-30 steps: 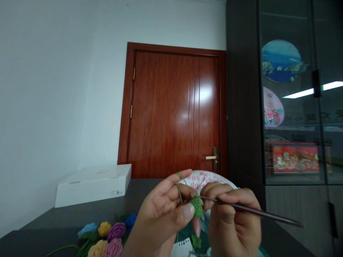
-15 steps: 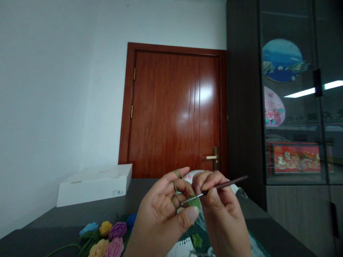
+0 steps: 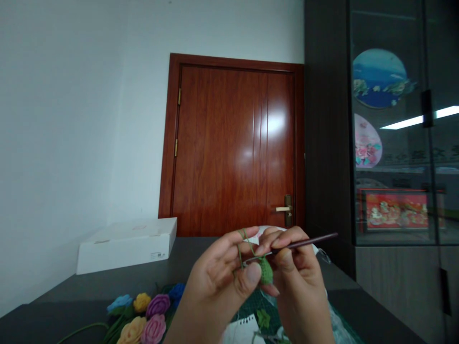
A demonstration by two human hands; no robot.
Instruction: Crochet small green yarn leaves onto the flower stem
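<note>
My left hand (image 3: 224,274) pinches a small green crocheted piece (image 3: 266,271) between thumb and fingers. Green yarn (image 3: 241,251) winds around its raised fingers and runs down to the piece. In my right hand (image 3: 297,272) is a crochet hook (image 3: 311,240) with a dark brown handle, held between thumb and fingers. The hook's metal shaft points left, at the upper edge of the green piece, behind my left thumb. Whether the tip sits inside a stitch is too small to tell.
Crocheted flowers (image 3: 154,329) in several colours lie at the front left. Beneath my hands are a spiral notepad (image 3: 241,330), a small green crocheted shape (image 3: 263,318) and a green mat (image 3: 251,308). A white box (image 3: 125,246) stands at the back left of the dark table (image 3: 53,298).
The green piece has turned and shows more of its side beyond my left thumb. My left index finger has tipped rightward. The hook has shifted slightly right and lies flatter.
</note>
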